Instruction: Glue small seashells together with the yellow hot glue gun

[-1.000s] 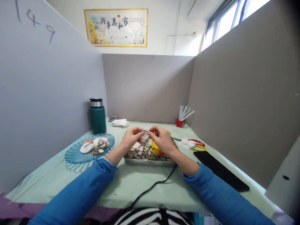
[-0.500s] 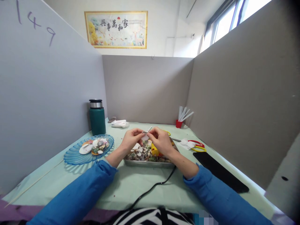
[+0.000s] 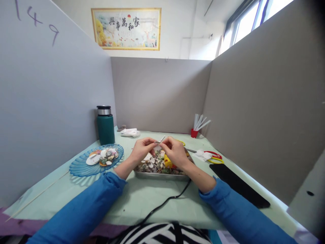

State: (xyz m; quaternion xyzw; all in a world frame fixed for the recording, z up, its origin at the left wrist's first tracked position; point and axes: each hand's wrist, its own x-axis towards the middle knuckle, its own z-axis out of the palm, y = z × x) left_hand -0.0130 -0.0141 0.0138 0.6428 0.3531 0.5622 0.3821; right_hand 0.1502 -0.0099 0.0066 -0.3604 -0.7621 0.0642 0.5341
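Observation:
Over a metal tray (image 3: 162, 176) of shells, my left hand (image 3: 144, 147) and my right hand (image 3: 175, 151) meet fingertip to fingertip. Both are closed in a pinch on a small thin whitish piece (image 3: 161, 139), one end of which sticks up to the right between them. Its kind is too small to make out. Below the fingers lie mixed small shells (image 3: 151, 164). A yellow object (image 3: 167, 162), partly hidden by my right hand, rests among them.
Left stands a blue scalloped plate (image 3: 78, 168) with shells; behind it, a green bottle (image 3: 106, 130). White sticks fill a red cup (image 3: 194, 133). Scissors (image 3: 215, 159), crumpled tissue (image 3: 202, 155) and a black slab (image 3: 238, 184) lie right. A black cord (image 3: 167, 201) crosses the front.
The view has tipped slightly, so the surroundings sit a little higher. Both hands keep the same pinch over the tray, with hardly any movement.

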